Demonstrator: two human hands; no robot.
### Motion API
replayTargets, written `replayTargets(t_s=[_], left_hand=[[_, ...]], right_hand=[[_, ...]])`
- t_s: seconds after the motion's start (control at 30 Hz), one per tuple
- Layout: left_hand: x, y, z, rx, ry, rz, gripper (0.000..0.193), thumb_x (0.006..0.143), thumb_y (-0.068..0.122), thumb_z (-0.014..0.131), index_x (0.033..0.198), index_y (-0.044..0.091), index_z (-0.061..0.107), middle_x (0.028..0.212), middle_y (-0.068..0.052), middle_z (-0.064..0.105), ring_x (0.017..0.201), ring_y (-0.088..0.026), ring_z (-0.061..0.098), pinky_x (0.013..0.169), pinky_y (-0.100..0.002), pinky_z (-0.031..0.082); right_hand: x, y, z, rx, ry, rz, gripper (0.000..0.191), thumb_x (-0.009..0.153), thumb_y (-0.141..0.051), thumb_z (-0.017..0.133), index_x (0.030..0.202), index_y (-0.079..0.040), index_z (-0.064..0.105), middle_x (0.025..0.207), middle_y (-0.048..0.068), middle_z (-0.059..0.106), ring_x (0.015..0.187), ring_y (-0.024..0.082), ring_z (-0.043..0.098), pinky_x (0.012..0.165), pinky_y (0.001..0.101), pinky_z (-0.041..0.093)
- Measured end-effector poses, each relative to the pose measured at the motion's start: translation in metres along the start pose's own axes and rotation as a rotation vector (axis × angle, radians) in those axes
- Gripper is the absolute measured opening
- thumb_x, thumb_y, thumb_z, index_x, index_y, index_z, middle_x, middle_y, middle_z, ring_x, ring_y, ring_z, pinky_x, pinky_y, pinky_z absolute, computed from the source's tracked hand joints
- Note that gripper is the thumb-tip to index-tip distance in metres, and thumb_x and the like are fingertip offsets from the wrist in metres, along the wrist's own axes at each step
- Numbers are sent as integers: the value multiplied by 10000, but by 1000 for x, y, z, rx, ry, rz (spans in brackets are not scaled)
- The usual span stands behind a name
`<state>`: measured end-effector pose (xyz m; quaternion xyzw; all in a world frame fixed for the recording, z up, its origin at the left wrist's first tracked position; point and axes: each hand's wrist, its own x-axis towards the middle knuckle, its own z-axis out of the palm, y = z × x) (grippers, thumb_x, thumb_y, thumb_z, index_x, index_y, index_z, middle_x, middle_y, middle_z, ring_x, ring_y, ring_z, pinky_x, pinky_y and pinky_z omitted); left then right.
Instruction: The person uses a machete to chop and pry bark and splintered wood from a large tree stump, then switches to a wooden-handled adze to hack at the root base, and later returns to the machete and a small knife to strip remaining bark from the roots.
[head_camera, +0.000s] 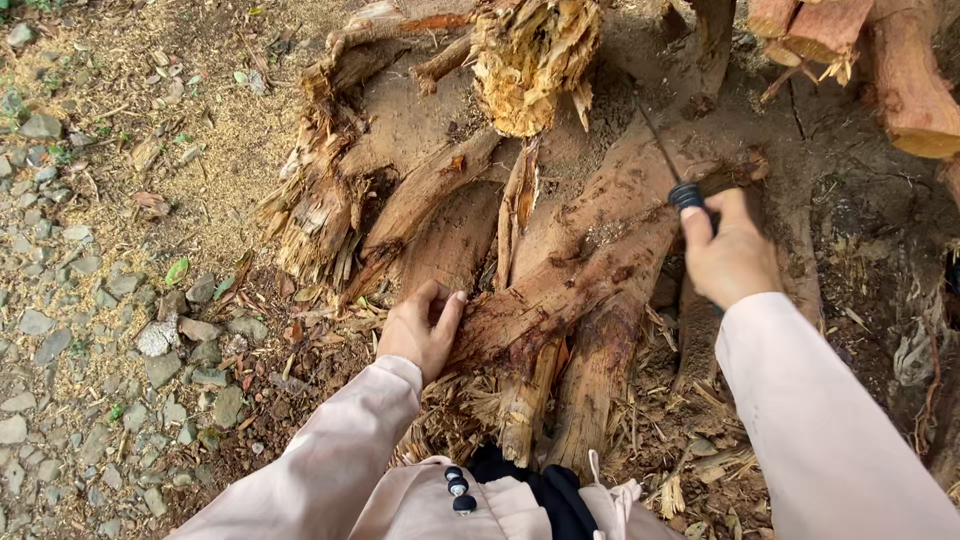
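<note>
On the split log (560, 290) — left hand (420, 328) pressing, right hand (730, 255) fisted round a knife (672, 168).

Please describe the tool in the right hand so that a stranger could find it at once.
Start at the pile of split reddish wood on the ground. The right hand grips a tool at the pile's right side. Unlike the rough wood around it, it is a thin dark blade above a black handle collar, pointing up and away.
</note>
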<state>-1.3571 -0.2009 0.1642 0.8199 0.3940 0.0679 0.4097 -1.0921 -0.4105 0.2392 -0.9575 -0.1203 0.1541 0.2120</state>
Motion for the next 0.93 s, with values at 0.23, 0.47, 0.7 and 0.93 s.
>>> replayTargets(t_s=[0.23,0.47,0.7,0.93], left_hand=[[2,6,0,-4,-18,-31,407,969,438,575,1010,48,684,938,-174,769,837,-285,740,827,-392,568],[-1,1,0,-1,-23,-18,405,978,424,572,1014,35,680,915,-178,764,814,-298,731,812,-400,561],[1,1,0,-32,27,69,386,972,404,585,983,31,687,896,-173,761,790,-273,731,796,-386,566],[0,-1,0,17,-33,-6,398,977,424,578,1002,43,686,929,-177,769,832,-297,736,830,-405,570]], right_hand=[[4,10,-47,167,-302,24,359,1058,-390,504,1335,-162,521,805,112,561,583,179,500,560,371,456],[-26,0,-59,16,-46,-1,375,1041,-412,517,1314,-155,526,716,66,616,538,160,562,568,342,451],[-2,-28,-21,339,-238,105,296,1063,-331,481,1289,-149,420,713,80,509,503,144,443,461,339,378],[-14,39,-49,690,-395,265,255,1059,-345,449,1245,-171,460,664,31,439,461,100,324,406,273,303]])
